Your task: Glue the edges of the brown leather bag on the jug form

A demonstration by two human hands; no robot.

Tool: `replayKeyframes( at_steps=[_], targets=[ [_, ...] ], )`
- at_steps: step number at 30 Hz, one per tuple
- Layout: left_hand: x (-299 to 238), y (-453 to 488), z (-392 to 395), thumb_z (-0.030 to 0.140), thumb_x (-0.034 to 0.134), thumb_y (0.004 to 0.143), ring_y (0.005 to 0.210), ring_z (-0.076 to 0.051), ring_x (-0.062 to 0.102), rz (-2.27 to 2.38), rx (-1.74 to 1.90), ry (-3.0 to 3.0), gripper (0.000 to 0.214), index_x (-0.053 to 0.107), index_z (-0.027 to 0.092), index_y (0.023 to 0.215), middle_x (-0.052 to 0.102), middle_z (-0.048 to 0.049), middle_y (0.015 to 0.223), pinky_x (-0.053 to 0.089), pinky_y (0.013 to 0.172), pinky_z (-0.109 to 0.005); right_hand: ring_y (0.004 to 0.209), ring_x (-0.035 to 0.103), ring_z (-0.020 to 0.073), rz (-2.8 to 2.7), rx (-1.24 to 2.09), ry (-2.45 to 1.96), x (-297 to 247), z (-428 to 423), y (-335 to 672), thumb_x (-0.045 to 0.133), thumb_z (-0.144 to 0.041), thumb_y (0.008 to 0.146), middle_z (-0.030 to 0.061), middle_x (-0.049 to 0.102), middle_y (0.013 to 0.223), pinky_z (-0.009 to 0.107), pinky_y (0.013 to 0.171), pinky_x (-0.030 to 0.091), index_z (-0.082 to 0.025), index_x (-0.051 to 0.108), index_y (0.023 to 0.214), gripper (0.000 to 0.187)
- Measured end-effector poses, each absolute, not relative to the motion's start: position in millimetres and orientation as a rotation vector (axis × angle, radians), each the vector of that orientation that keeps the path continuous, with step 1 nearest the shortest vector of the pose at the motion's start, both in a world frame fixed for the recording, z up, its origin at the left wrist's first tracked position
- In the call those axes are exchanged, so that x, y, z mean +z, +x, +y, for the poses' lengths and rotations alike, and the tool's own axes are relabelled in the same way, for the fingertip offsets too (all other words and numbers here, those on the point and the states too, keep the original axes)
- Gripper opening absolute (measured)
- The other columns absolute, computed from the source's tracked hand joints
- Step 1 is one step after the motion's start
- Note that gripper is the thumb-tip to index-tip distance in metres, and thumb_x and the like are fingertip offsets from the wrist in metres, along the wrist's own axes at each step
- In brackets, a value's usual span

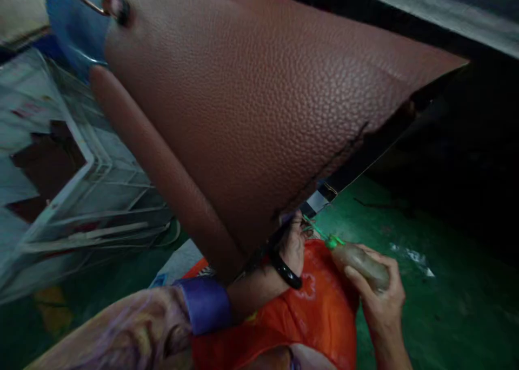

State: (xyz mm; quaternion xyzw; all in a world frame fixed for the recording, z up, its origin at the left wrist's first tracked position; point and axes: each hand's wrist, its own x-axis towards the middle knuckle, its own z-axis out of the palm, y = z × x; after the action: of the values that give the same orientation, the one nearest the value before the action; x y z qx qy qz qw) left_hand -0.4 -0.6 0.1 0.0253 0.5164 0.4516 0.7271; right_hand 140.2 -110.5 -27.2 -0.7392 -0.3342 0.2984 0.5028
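My right hand [383,283] is closed around a cloudy squeeze bottle [363,264] with a green cap and a thin green nozzle. The bottle lies tilted, its nozzle pointing up and left towards my left hand [294,246]. That hand reaches up beneath the lower edge of a large brown pebbled leather panel [259,105]; most of its fingers are hidden, so its grip is unclear. Along the panel's left side runs a rolled leather strip [162,165]. A dark, partly loose edge shows on its right side. A black bangle [286,273] circles my left wrist.
An orange cloth [320,305] covers my lap. On the left stands a pale wire rack [101,170] with brown scraps [48,159]. A blue round object [77,24] and a copper-coloured ring [87,1] show at top left. Clear plastic litter [413,256] lies on the green floor [458,300].
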Motion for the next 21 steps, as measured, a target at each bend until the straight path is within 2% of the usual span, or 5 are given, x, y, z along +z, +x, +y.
replayKeyframes(
  at_steps=[3,7,10,16,21],
  targets=[
    [0.3,-1.6,-1.8,0.053,0.064,0.084,0.089,-0.023,0.057,1.142,0.979,0.069,0.034,0.058,0.02,0.085,0.062,-0.0077,0.09,0.043,0.086,-0.036,0.102,0.066,0.032,-0.783,0.68,-1.782,-24.4,-106.8,139.2,0.088,-0.039,0.06,0.0113,0.072,0.104,0.055,0.093,0.048,-0.021,0.058,0.093,0.048],
    [1.6,-2.3,-1.5,0.052,0.07,0.08,0.104,-0.028,0.056,1.169,0.998,0.062,0.034,0.06,0.02,0.089,0.061,-0.011,0.109,0.042,0.094,-0.039,0.103,0.066,0.033,-0.791,0.506,-1.789,-10.7,-92.7,147.2,0.09,-0.039,0.058,0.0107,0.071,0.102,0.058,0.095,0.047,-0.02,0.058,0.09,0.049],
    [3.4,-2.4,-0.3,0.053,0.07,0.079,0.109,-0.031,0.056,1.174,0.981,0.069,0.038,0.06,0.019,0.094,0.059,-0.0125,0.114,0.04,0.099,-0.043,0.104,0.066,0.0344,-0.81,0.37,-1.808,1.9,-80.5,156.0,0.09,-0.041,0.058,0.0109,0.07,0.102,0.059,0.096,0.046,-0.02,0.057,0.092,0.052],
    [4.5,-2.2,0.7,0.05,0.073,0.076,0.097,-0.023,0.058,1.196,1.0,0.074,0.036,0.059,0.02,0.089,0.057,-0.0082,0.107,0.044,0.083,-0.034,0.104,0.066,0.0343,-0.806,0.294,-1.839,7.8,-75.5,161.1,0.089,-0.046,0.058,0.0121,0.069,0.104,0.059,0.096,0.046,-0.021,0.056,0.094,0.055],
    [0.8,-1.2,-1.6,0.066,0.079,0.059,0.092,-0.019,0.058,1.218,0.991,0.083,0.06,0.058,0.018,0.087,0.056,-0.0048,0.098,0.044,0.079,-0.029,0.101,0.066,0.0338,-0.782,0.487,-1.89,-7.6,-95.2,148.6,0.089,-0.048,0.055,0.0111,0.07,0.099,0.06,0.095,0.047,-0.02,0.058,0.089,0.054]
  ],
)
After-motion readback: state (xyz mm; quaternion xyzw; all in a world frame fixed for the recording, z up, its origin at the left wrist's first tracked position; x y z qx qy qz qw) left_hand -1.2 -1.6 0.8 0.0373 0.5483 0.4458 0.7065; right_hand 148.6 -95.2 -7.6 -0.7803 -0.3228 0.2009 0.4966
